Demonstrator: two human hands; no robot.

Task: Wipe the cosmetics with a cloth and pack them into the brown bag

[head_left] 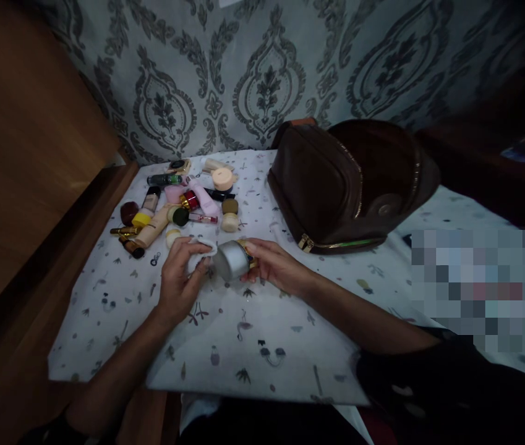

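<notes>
My right hand (269, 264) is closed round a container with a silvery, rounded cap (231, 261), which lies on its side in the grip and points left. Yellow and dark print shows beneath my right fingers; what the container holds cannot be made out. My left hand (183, 272) pinches a white cloth (203, 252) just left of the silvery end. Cloth and cap are very close, and I cannot tell whether they touch. Both hands are above the white printed tablecloth (229, 346). Partly behind my left fingers stands a small cream-coloured jar (172, 237).
Several cosmetics lie at the back left, among them a pink tube (204, 199), a beige tube (152, 228), a red jar (189, 199) and a peach round jar (222, 179). A brown leather bag (318, 179) sits at the back right. A wooden panel (30, 142) borders the left side.
</notes>
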